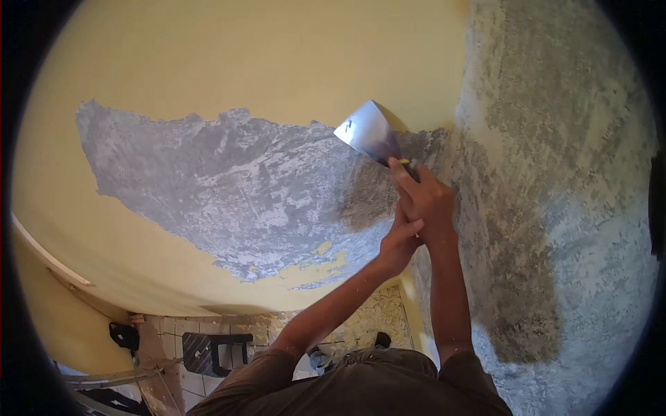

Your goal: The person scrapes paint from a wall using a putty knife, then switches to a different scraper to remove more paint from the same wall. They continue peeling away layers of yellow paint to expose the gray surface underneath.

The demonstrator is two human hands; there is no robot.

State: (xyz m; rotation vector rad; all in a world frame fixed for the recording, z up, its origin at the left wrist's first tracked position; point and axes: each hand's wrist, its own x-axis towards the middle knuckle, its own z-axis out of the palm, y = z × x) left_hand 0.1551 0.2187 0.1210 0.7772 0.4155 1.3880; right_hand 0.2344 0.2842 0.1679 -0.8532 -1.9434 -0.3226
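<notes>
Yellow-painted wall (277, 55), partly bare grey; broad steel scraper (374, 135), upper centre.
Right hand (430, 201) grasps its handle (413, 170), blade (365, 127) slanting upper-left; left hand (400, 241) clasps right wrist (442, 234).

"What's the floor like?"
"Pale square-tiled floor (166, 326) with dark joints."
"And on it?"
"Yellow, crumbly paint flakes (378, 308), strewn thickly along the wall's foot."
"Farther left?"
"A black, angular stool-like object (198, 352) with a streaked top; exactly what, I can't tell."
</notes>
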